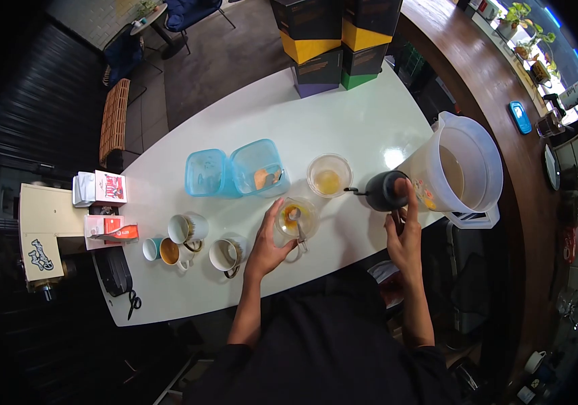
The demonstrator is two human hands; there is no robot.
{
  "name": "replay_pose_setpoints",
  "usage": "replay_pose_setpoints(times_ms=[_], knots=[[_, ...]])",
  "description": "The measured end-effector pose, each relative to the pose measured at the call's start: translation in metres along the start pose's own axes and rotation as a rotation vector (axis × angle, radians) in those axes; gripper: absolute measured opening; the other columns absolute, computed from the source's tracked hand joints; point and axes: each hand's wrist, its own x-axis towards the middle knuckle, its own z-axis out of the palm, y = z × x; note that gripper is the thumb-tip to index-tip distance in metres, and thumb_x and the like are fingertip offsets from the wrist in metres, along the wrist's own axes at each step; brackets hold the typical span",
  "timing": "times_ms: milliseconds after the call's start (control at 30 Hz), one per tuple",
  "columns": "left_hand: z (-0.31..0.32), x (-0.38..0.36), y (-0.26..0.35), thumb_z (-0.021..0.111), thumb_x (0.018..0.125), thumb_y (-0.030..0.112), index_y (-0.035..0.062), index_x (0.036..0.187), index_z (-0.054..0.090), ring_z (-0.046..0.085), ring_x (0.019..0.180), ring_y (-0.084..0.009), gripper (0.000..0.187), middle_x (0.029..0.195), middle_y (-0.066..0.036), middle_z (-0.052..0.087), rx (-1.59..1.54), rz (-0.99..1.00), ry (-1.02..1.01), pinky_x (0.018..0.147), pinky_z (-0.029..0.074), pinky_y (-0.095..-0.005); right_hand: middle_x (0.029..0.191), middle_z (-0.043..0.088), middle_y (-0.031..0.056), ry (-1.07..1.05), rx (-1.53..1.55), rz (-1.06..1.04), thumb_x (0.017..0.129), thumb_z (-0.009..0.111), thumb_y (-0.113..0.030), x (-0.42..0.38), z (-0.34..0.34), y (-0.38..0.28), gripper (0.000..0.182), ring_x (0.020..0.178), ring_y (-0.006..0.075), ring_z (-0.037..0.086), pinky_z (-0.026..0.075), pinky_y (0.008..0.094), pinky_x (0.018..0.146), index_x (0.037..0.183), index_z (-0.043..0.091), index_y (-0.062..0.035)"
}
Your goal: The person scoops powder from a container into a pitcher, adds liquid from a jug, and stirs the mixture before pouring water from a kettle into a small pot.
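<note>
My right hand (405, 239) grips the handle of a black gooseneck kettle (383, 191), whose thin spout points left. A clear cup (308, 214) with orange-yellow contents stands in front of me, my left hand (266, 248) curved round its left side. A metal spoon (301, 233) leans inside that cup, its handle toward me. Just beyond it, between cup and kettle, stands a clear plastic cup (338, 167) of pale yellow liquid. The kettle's spout tip is close to this second cup's right side. No stream from the spout can be made out.
A large translucent pitcher (484, 145) of cloudy liquid stands right of the kettle. Two blue plastic containers (206, 162) sit beyond my left hand, one holding orange powder and a scoop. Several mugs (223, 256) stand left. Stacked black boxes (319, 67) rise at the far edge; scissors (134, 304) lie front left.
</note>
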Motion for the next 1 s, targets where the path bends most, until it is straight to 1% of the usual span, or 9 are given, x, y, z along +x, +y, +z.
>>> replay_pose_setpoints(times_ms=[67,100,233,500,733,800,833,933,1000], knots=[[-0.003,-0.003,0.001,0.084,0.073,0.006,0.0108,0.157,0.027,0.037,0.145,-0.0334,0.101,0.157,-0.016,0.037,0.037,0.000,-0.003,0.119,0.033,-0.0420,0.137,0.057,0.0285,-0.029,-0.097,-0.049,0.092,0.048,0.011,-0.009,-0.011,0.004,0.077,0.123,0.0354,0.062,0.051,0.0398,0.100,0.159,0.022,-0.0149],[-0.006,-0.006,0.004,0.084,0.074,0.008,0.0105,0.157,0.027,0.035,0.146,-0.0329,0.100,0.158,-0.015,0.035,0.046,-0.004,-0.018,0.120,0.032,-0.0420,0.122,0.066,0.0289,-0.112,-0.134,0.147,0.091,0.051,0.010,-0.013,-0.021,-0.003,0.079,0.099,0.0311,0.073,0.054,0.0358,0.084,0.159,0.023,-0.0155],[-0.012,-0.015,0.006,0.080,0.079,0.006,0.0102,0.158,0.026,0.031,0.149,-0.0292,0.096,0.160,-0.014,0.031,0.034,0.009,-0.021,0.121,0.032,-0.0456,0.093,0.069,0.0250,-0.117,-0.243,0.003,0.090,0.055,0.007,-0.025,-0.025,0.015,0.080,0.070,0.0360,0.069,0.051,0.0333,0.067,0.159,0.023,-0.0171],[-0.014,-0.013,0.018,0.069,0.080,0.000,0.0085,0.156,0.028,0.031,0.149,-0.0307,0.087,0.159,-0.014,0.032,0.075,0.055,-0.022,0.120,0.032,-0.0435,0.108,0.069,0.0291,-0.191,-0.368,0.054,0.092,0.058,-0.001,-0.029,-0.012,0.043,0.079,0.092,0.0460,0.069,0.055,0.0497,0.075,0.159,0.020,-0.0183],[-0.004,-0.002,0.018,0.071,0.077,0.004,0.0091,0.155,0.029,0.033,0.147,-0.0343,0.089,0.157,-0.017,0.035,0.076,0.110,-0.021,0.120,0.031,-0.0413,0.096,0.069,0.0250,-0.151,-0.462,0.046,0.091,0.066,-0.009,-0.019,-0.001,0.023,0.083,0.077,0.0440,0.068,0.053,0.0495,0.068,0.159,0.018,-0.0109],[-0.002,-0.002,0.019,0.074,0.076,0.004,0.0090,0.155,0.030,0.035,0.145,-0.0347,0.090,0.155,-0.017,0.037,0.047,0.085,-0.013,0.119,0.032,-0.0417,0.089,0.065,0.0195,-0.126,-0.768,0.044,0.088,0.074,-0.017,-0.025,-0.005,-0.008,0.090,0.072,0.0405,0.065,0.051,0.0480,0.064,0.159,0.019,-0.0103],[-0.001,-0.002,0.020,0.076,0.076,0.005,0.0089,0.155,0.030,0.038,0.144,-0.0351,0.091,0.154,-0.017,0.039,0.012,0.063,-0.011,0.119,0.033,-0.0421,0.088,0.062,0.0170,-0.089,-0.835,0.039,0.084,0.079,-0.022,-0.027,-0.006,-0.022,0.080,0.076,0.0388,0.064,0.051,0.0457,0.064,0.151,0.036,-0.0071],[0.009,0.001,0.010,0.082,0.072,0.009,0.0070,0.154,0.032,0.043,0.140,-0.0337,0.097,0.151,-0.016,0.044,0.038,0.060,0.058,0.117,0.035,-0.0423,0.088,0.062,0.0174,0.009,-0.650,-0.245,0.085,0.077,-0.015,-0.032,0.015,-0.040,0.055,0.073,0.0332,0.063,0.051,0.0434,0.065,0.133,0.054,-0.0035],[0.013,0.002,0.006,0.084,0.071,0.010,0.0064,0.154,0.032,0.044,0.139,-0.0338,0.097,0.149,-0.016,0.045,0.035,0.069,0.080,0.116,0.036,-0.0424,0.087,0.063,0.0162,-0.144,-0.510,-0.316,0.087,0.075,-0.016,-0.027,0.037,-0.048,0.028,0.072,0.0295,0.062,0.050,0.0428,0.065,0.106,0.063,0.0008]])
